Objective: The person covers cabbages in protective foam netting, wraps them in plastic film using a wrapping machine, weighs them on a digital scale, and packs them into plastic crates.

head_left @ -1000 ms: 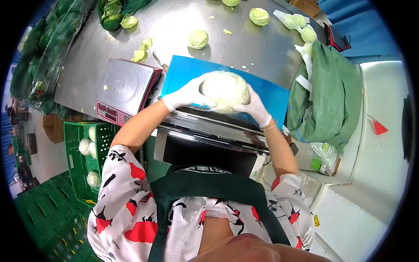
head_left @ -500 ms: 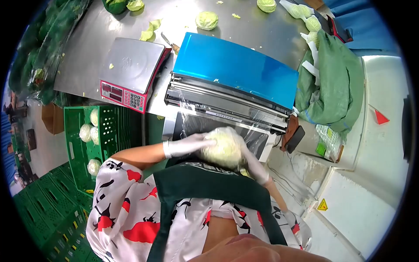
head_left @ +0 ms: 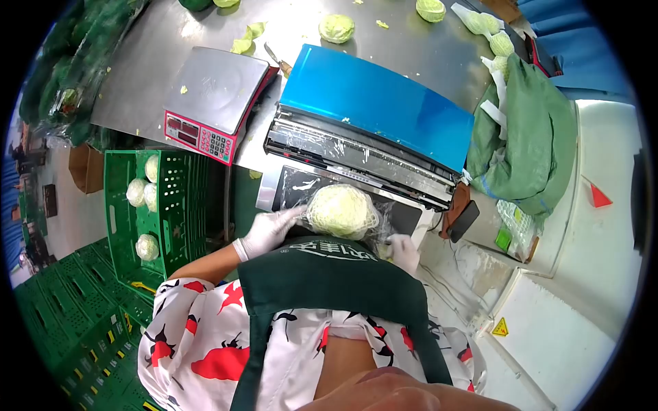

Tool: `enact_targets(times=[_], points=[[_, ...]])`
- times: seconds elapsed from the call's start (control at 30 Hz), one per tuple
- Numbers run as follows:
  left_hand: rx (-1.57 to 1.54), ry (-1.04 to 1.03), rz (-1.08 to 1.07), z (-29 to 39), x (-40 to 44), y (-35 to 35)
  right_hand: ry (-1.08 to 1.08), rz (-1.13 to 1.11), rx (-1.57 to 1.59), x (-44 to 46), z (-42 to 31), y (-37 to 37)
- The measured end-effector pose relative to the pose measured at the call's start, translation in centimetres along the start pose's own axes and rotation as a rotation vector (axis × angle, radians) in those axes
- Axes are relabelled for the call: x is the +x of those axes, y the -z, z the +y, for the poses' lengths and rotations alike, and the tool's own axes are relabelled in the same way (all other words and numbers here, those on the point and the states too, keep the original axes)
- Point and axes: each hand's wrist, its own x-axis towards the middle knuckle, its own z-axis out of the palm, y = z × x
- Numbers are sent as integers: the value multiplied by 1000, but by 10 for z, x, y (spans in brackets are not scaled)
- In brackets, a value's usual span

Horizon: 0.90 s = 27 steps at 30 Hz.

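A round pale green cabbage (head_left: 340, 211) rests on the black plate of the film wrapping machine (head_left: 384, 103), close against my apron. Clear plastic film (head_left: 385, 222) covers it and bunches loosely at its sides. My left hand (head_left: 269, 231), in a white glove, is at the cabbage's left side, its fingers closed on the film edge. On the other side, my right hand (head_left: 403, 252), also gloved, is curled closed around the film by the cabbage's lower right. Part of the film under the cabbage is hidden.
A red-framed scale (head_left: 216, 89) stands left of the machine. Below it, a green crate (head_left: 130, 264) holds several wrapped cabbages. A knife (head_left: 277, 61), loose leaves and an unwrapped cabbage (head_left: 336, 28) lie on the steel table. A green sack (head_left: 524, 137) and a phone (head_left: 466, 220) are at right.
The cabbage has gone from between my hands onto the plate. The film that stretched from the machine to it is now separated. My hands have moved down to its sides.
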Motion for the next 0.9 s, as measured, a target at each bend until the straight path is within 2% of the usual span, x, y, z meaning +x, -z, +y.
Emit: enact_targets(times=[0.03, 0.07, 0.1, 0.13, 0.17, 0.2, 0.23, 0.3, 0.33, 0.37, 0.4, 0.43, 0.5, 0.57, 0.63, 0.67, 0.7, 0.73, 0.77, 0.83, 0.9], points=[[-16, -61, 116, 9, 7, 8, -8, 82, 0, 5, 2, 4], [-176, 145, 87, 22, 10, 17, -27, 165, -1, 5, 5, 7], [-296, 214, 120, 26, 10, 19, -191, 20, 410, 6, 8, 18], [-465, 377, 139, 31, 11, 25, -351, -117, 824, 8, 12, 33], [-632, 547, 157, 34, 12, 28, -419, -156, 835, 0, 17, 35], [-789, 595, 157, 28, 10, 28, -486, -194, 844, -9, 22, 37], [-843, 608, 104, 5, -4, 16, -456, -152, 447, -21, 36, 23], [-842, 790, -178, -49, -43, -31, -181, -190, -198, -37, 71, -12], [-736, 834, -332, -39, -36, -36, 61, -267, -442, -40, 87, -33], [-819, 863, -392, -56, -42, -67, -234, -338, -442, -34, 88, -61], [-700, 850, -425, -44, -27, -75, -363, -437, -353, -24, 91, -89], [-563, 464, -349, -48, -20, -87, -497, -527, -276, -15, 93, -116], [-249, -298, -161, -69, -12, -113, -497, -650, 519, -11, 89, -149], [67, -219, -290, -69, -15, -94, -263, -676, 868, 4, 71, -157], [175, -168, -355, -33, 12, -41, 206, -741, 284, 36, 5, -138], [98, -261, -193, -25, 27, -25, 440, -753, -4, 46, -27, -130], [29, -351, -28, -8, 44, -7, -85, -999, 796, 45, -3, -140], [-246, -85, 37, 17, 53, 9, -759, -958, 1539, 43, 18, -149], [-524, 171, 113, 41, 65, 22, -611, -906, 1324, 45, 16, -146], [-776, 169, 192, 53, 86, 19, -291, -783, 910, 58, -14, -133], [-895, 60, 111, 51, 89, 16, 55, -622, 519, 74, -55, -120]])
